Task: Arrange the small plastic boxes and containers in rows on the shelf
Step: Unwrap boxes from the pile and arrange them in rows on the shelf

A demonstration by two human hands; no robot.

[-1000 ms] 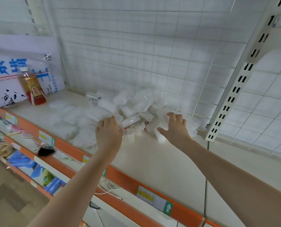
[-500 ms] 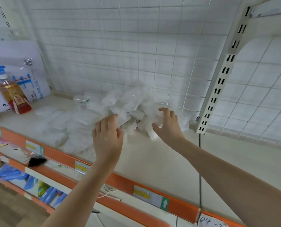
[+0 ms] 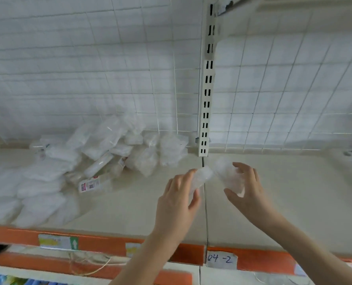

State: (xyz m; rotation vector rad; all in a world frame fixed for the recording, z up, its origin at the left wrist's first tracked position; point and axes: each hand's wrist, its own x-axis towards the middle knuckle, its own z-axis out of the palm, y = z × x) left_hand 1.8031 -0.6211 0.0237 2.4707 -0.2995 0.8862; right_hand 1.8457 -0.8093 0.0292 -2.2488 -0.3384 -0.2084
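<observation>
Left hand (image 3: 178, 204): it is gripping a small clear plastic container (image 3: 201, 177), its fingers (image 3: 188, 177) curling round the near end while the far end is pointing up and to the right.
Right hand (image 3: 246, 192): it is holding a second clear container (image 3: 229, 175), thumb below and fingers arching over the top, so the grasp is closed round it.
Where the two containers are: both are being held just above the shelf (image 3: 284, 192), near each other, over the dark seam between two shelf boards; whether their tips are touching is too blurred to tell.
Pile (image 3: 113, 153): clear and white plastic packets are lying heaped on the left part of the shelf, against the white wire grid at the back.
Labelled box (image 3: 93, 185): a clear box with a red and white label is lying at the front of the pile, well apart from the hands.
Upright post (image 3: 207, 89): a slotted white post is standing at the back, just behind the held containers.
Shelf edge (image 3: 263, 259): an orange strip is carrying a handwritten tag (image 3: 221, 259) reading 04-2.
</observation>
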